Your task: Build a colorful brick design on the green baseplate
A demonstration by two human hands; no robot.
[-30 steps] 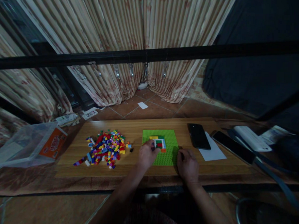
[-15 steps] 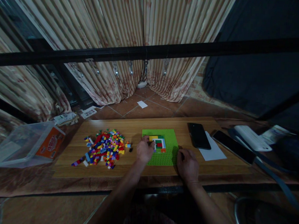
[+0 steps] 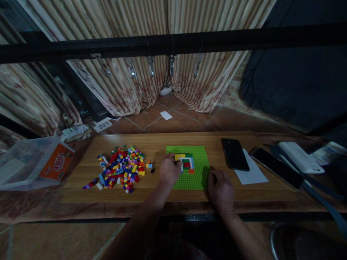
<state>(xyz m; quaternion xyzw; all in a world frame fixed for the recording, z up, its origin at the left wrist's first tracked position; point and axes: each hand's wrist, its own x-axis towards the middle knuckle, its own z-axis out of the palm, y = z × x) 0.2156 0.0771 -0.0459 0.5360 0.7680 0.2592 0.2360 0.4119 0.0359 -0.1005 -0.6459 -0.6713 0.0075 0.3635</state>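
A green studded baseplate [image 3: 190, 182] lies on the wooden board. On it a small square pattern of toy bricks [image 3: 186, 164] shows yellow, green, white, red, blue and orange pieces. My left hand [image 3: 171, 171] rests over the plate's left side, its fingers closed at the left edge of the pattern. Whatever they pinch is hidden under the fingertips. Beside the plate's right edge, my right hand [image 3: 221, 189] lies with curled fingers touching or nearly touching that edge; what is inside the curl cannot be seen.
A loose heap of colourful bricks [image 3: 122, 170] covers the left of the wooden board [image 3: 154, 195]. To the right are a black phone [image 3: 235, 154], white paper [image 3: 251, 170] and another dark phone [image 3: 277, 167]. A clear plastic box [image 3: 27, 164] stands at far left.
The view has shifted slightly, so the scene sits a little differently in the frame. Both hands keep their places at the baseplate, and the brick pattern looks the same.
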